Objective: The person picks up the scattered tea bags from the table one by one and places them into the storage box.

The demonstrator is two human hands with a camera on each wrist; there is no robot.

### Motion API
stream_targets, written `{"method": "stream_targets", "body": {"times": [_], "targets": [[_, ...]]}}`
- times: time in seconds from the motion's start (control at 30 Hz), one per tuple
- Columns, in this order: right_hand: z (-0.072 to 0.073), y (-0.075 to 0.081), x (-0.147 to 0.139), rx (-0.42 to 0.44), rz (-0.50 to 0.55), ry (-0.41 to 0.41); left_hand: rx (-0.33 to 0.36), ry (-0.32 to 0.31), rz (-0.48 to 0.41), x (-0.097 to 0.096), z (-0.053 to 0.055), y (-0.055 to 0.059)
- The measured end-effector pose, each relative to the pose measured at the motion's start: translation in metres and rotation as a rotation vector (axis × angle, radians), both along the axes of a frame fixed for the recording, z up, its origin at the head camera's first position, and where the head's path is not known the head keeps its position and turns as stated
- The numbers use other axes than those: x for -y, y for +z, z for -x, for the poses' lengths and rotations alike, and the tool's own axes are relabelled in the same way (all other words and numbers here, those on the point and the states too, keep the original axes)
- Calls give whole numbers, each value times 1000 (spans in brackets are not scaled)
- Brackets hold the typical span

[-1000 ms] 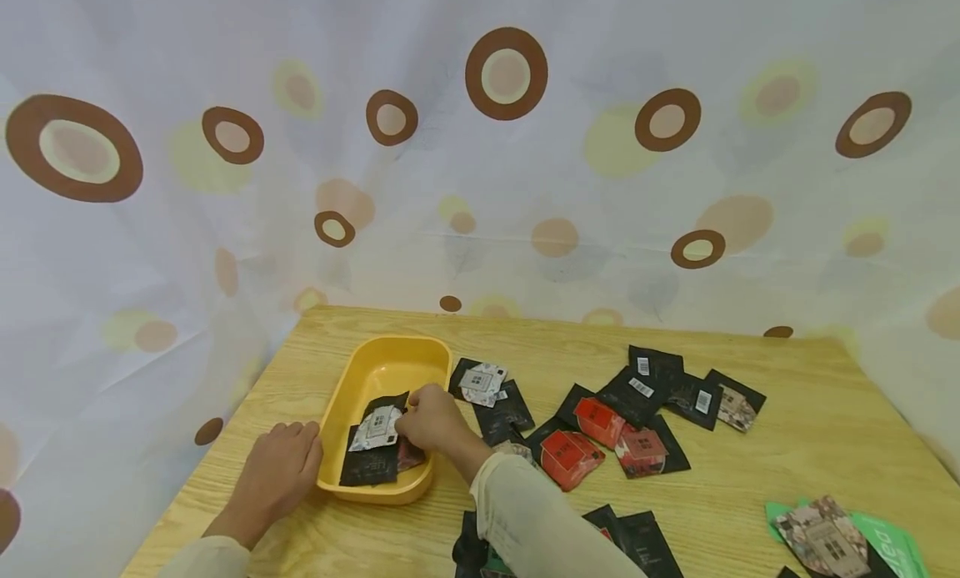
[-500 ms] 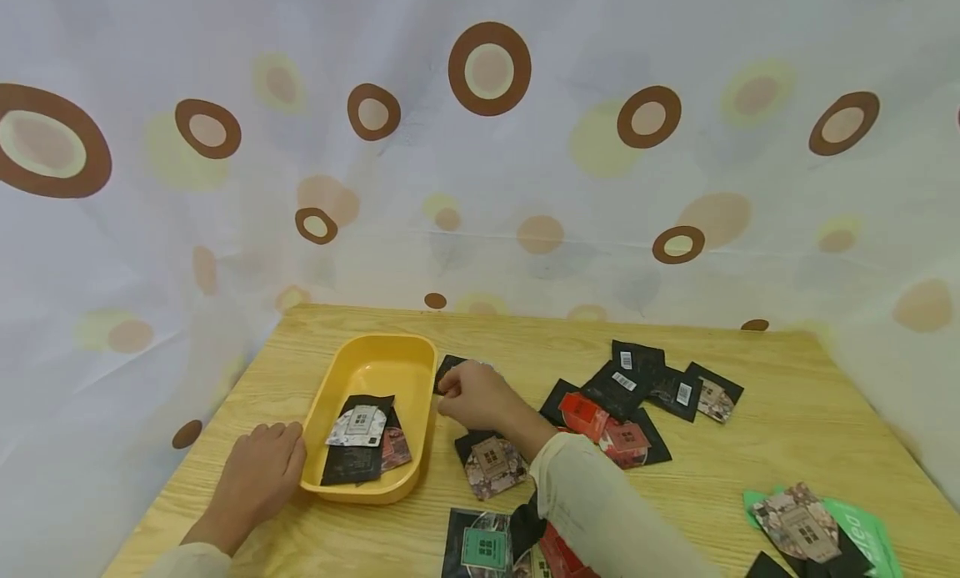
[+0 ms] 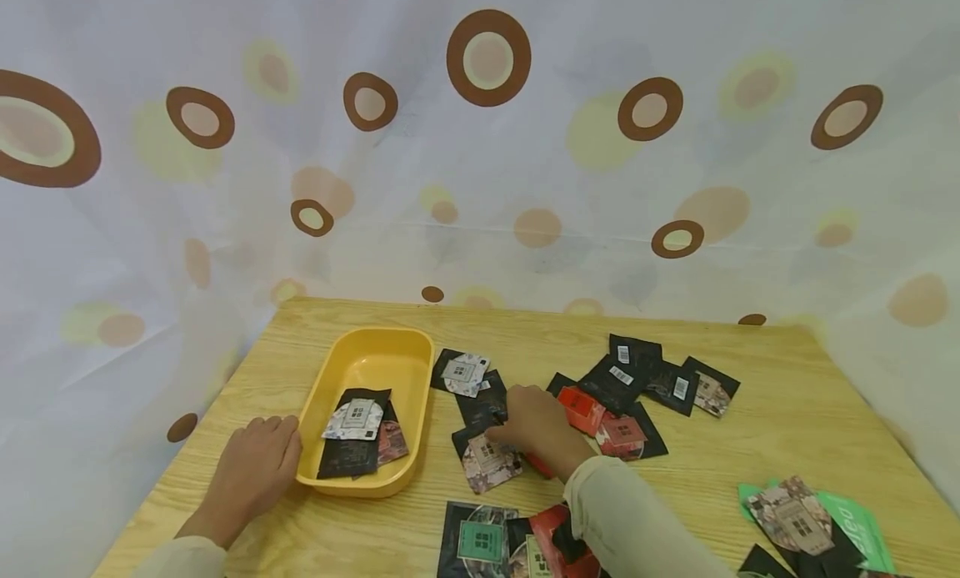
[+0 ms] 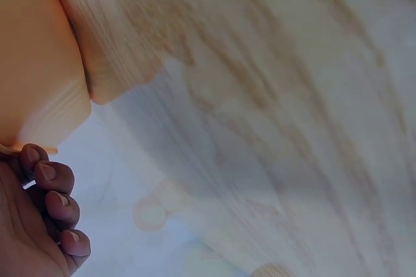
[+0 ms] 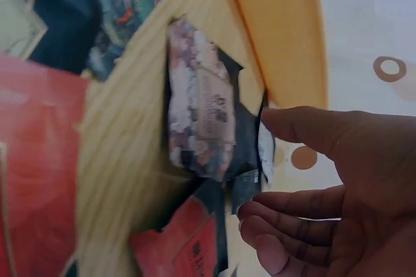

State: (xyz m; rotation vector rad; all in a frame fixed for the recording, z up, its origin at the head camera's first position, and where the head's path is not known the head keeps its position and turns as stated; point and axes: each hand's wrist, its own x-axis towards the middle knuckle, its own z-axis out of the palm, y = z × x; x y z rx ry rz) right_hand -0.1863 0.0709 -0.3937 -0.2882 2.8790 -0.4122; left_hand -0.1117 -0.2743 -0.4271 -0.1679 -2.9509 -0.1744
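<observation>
My left hand (image 3: pixel 253 465) holds the left side of the yellow plastic tray (image 3: pixel 390 371); in the left wrist view its curled fingers (image 4: pixel 62 207) sit at the tray's rim. Inside the tray lie a white-patterned sachet (image 3: pixel 356 416), a black one and a reddish one, overlapping. My right hand (image 3: pixel 542 428) reaches over a flower-patterned sachet (image 3: pixel 489 463) on the table, to the right of the tray. In the right wrist view, thumb and fingers are spread apart beside that sachet, with nothing gripped. A red sachet is partly hidden under the right hand.
Black-backed and white-patterned sachets (image 3: pixel 465 373) lie by the tray's right side. More black and red sachets (image 3: pixel 622 434) spread behind the right hand. Green and red sachets (image 3: pixel 480 540) lie in front. A green pouch (image 3: pixel 855 524) bears a floral sachet at the right.
The right hand has left the tray, passed over the sachets beside it and come right and nearer to the floral sachet. The left hand stays at the tray.
</observation>
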Motion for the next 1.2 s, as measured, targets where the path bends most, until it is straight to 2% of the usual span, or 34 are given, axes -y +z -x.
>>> {"method": "stream_targets", "body": {"times": [0.33,0.6,0.77,0.9,0.97,1.1,1.2], "targets": [[-2,-21,4,41,-6,-21,-15,-5,-13,1,-1,2],[0,-21,7,28,-6,-46,-17,-6,-13,2,-1,0],[4,-6,-1,27,84,-17,-27,-6,0,0,1,-1],[6,15,-5,61,206,15,-35,-6,16,-1,2,-2],[7,28,-3,40,238,31,-31,-7,20,-1,3,-2],[10,51,7,1,327,10,-8,-3,14,-1,3,-3],[11,59,22,11,457,-11,0,1,4,0,2,-3]]}}
